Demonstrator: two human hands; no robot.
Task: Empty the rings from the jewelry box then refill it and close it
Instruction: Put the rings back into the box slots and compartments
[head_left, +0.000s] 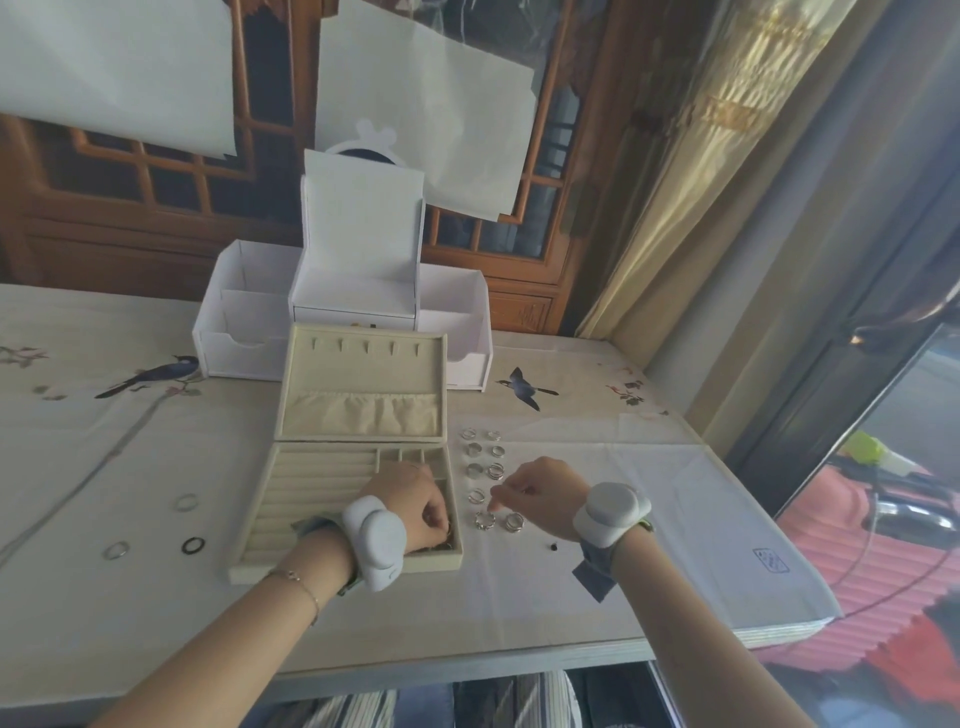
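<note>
A cream jewelry box (291, 499) lies on the table with its lid (363, 387) standing up behind it. My left hand (415, 506) reaches into the box's front right compartment, fingers curled around small rings there. Several silver rings (488, 470) lie in two columns on the cloth just right of the box. My right hand (540, 491) hovers over the lower rows, thumb and finger pinched near a ring (484, 519). Whether it holds a ring is hidden.
Three more rings lie left of the box: a silver one (186, 502), another silver one (115, 551) and a black one (192, 544). A white organizer (244, 332) stands behind the box. A tiny dark bead (554, 546) sits near my right wrist. The table edge runs along the front.
</note>
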